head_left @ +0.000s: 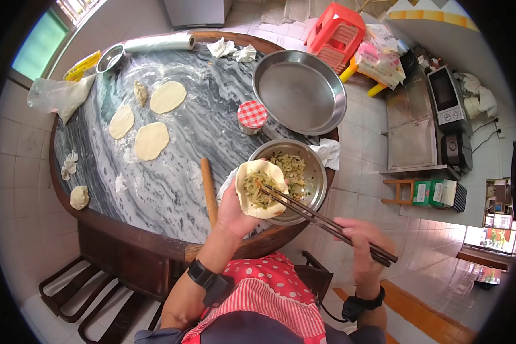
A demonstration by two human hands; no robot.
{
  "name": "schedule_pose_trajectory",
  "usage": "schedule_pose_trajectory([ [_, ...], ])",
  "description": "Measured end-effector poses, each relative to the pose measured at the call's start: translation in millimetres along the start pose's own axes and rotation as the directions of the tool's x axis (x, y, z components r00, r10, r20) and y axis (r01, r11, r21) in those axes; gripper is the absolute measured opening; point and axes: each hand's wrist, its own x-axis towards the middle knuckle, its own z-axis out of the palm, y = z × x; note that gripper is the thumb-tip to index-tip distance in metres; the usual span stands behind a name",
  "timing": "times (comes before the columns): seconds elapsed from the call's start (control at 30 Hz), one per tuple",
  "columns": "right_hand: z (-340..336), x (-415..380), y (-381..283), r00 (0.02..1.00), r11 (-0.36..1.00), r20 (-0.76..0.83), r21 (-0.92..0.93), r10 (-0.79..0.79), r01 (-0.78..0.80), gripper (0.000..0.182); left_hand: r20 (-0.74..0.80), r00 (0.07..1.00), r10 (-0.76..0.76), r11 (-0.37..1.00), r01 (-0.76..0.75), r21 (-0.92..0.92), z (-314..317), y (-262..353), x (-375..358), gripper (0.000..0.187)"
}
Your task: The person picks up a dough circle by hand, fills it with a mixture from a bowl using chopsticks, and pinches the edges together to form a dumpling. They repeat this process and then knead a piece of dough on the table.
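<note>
A round dough wrapper topped with shredded filling rests on my left hand, whose fingers are mostly hidden beneath it. My right hand grips dark chopsticks, and their tips touch the filling. Partly behind the wrapper stands a metal bowl with more filling inside. Left of my left hand lies a wooden rolling pin. Three flat dough rounds lie on the marble table: an upper one, a lower one and a smaller one.
A wide empty metal pan and a jar with a checked lid stand beyond the bowl. A dough lump sits near the left table edge. Crumpled tissue lies right of the bowl. Red stools stand behind.
</note>
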Motion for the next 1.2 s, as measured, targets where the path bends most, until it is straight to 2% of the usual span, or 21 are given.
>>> schedule_pose_trajectory([
  [0.17,-6,-3,-3,1.000,0.999,-0.005,-0.044,-0.025,0.025,0.018,-0.006,1.000,-0.005,1.000,0.005,-0.013,4,-1,1,0.049],
  [0.23,-17,-9,-12,0.994,0.999,-0.107,0.021,0.035,-0.033,0.015,0.066,0.998,0.018,1.000,-0.018,-0.011,0,1,3,0.047],
  [0.27,-21,-10,-16,0.994,0.999,-0.106,0.019,0.035,-0.033,0.015,0.067,0.998,0.019,1.000,-0.018,-0.013,1,2,2,0.047],
  [0.33,-25,-12,-23,0.995,0.988,-0.052,-0.127,-0.091,0.083,0.015,0.038,0.998,0.043,0.999,-0.042,-0.028,5,5,1,0.045],
  [0.47,-19,-16,-29,0.999,0.982,0.002,-0.183,-0.053,0.053,0.011,0.010,0.999,0.037,0.998,-0.036,-0.047,12,8,-1,0.044],
  [0.67,-12,-14,-25,0.998,0.982,0.007,-0.176,-0.066,0.066,0.013,0.016,0.999,0.043,0.998,-0.042,-0.049,16,6,-4,0.045],
  [0.77,-10,-14,-25,0.997,0.984,0.023,-0.164,-0.072,0.075,0.013,-0.072,0.996,0.054,0.997,-0.057,-0.043,18,4,-6,0.045],
  [1.07,0,-8,-23,0.990,0.976,0.072,-0.171,-0.124,0.135,0.010,-0.041,0.998,0.054,0.998,-0.055,-0.025,10,0,-6,0.045],
  [1.1,-1,-10,-22,0.989,0.976,0.075,-0.169,-0.127,0.138,0.010,0.007,0.999,0.046,0.998,-0.046,-0.034,8,1,-7,0.045],
  [1.13,-3,-12,-21,0.991,0.981,0.016,-0.141,-0.131,0.132,0.009,0.056,0.998,0.037,0.999,-0.035,-0.041,6,1,-7,0.046],
  [1.2,-2,-11,-20,0.990,0.985,-0.045,-0.115,-0.136,0.130,0.008,0.014,0.999,0.041,0.998,-0.041,-0.040,4,1,-7,0.046],
])
